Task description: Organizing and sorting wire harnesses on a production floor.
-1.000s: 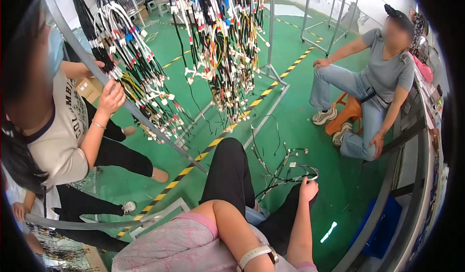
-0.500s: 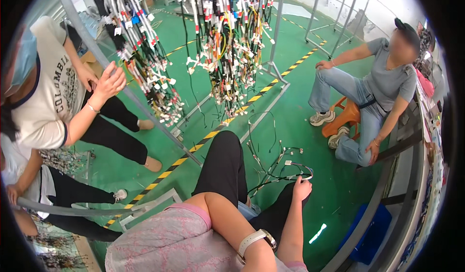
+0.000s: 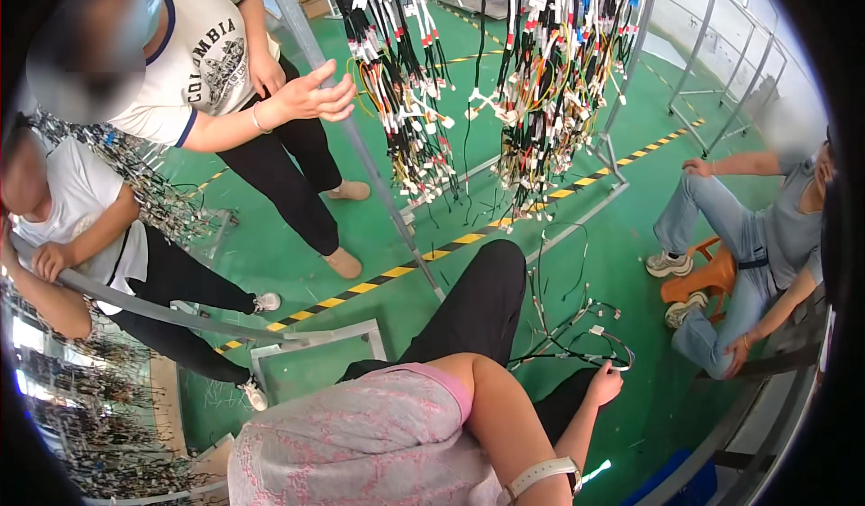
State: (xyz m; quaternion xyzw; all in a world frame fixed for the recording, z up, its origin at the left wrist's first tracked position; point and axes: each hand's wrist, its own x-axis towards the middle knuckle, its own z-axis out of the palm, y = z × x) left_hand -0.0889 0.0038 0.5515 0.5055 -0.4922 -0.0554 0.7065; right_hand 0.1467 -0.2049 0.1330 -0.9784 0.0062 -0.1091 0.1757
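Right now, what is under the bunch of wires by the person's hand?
Under the wire bundle lies green floor. The right hand touches its near edge. The spot beneath that hand is hidden.

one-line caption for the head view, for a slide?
Seated person's right hand grips a loose black wire harness on the green floor, beneath hanging bundles of multicoloured cables.

blocked: hanging wire harnesses (image 3: pixel 541 82), slanted rack pole (image 3: pixel 360 154) | open: green floor (image 3: pixel 622 236) right of knee (image 3: pixel 491 281)
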